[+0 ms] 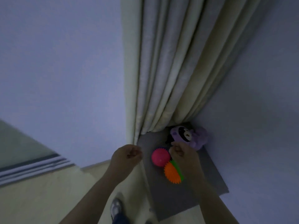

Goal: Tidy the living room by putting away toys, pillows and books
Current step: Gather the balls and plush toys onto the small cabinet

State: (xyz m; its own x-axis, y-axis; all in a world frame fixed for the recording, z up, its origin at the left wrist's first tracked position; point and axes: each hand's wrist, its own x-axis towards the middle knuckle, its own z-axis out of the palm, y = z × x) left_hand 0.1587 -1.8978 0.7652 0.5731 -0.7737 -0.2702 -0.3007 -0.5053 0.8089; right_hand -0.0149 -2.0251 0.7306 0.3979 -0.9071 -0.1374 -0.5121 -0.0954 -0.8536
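A cream pleated fabric curtain point(169, 70) hangs in long folds down the middle of the view, its hem reaching the room's corner. On its left is a plain pale bluish wall point(64, 70), and on its right a second wall of the same colour point(258, 110). A flat grey rectangular mat point(169, 194) lies on the floor in the corner, along the right wall and running under the curtain's hem. Pale beige flooring point(48, 199) spreads out to the left. At the far left, a blurred greyish pane point(19, 146) sits above white and dark striped rails point(32, 167).
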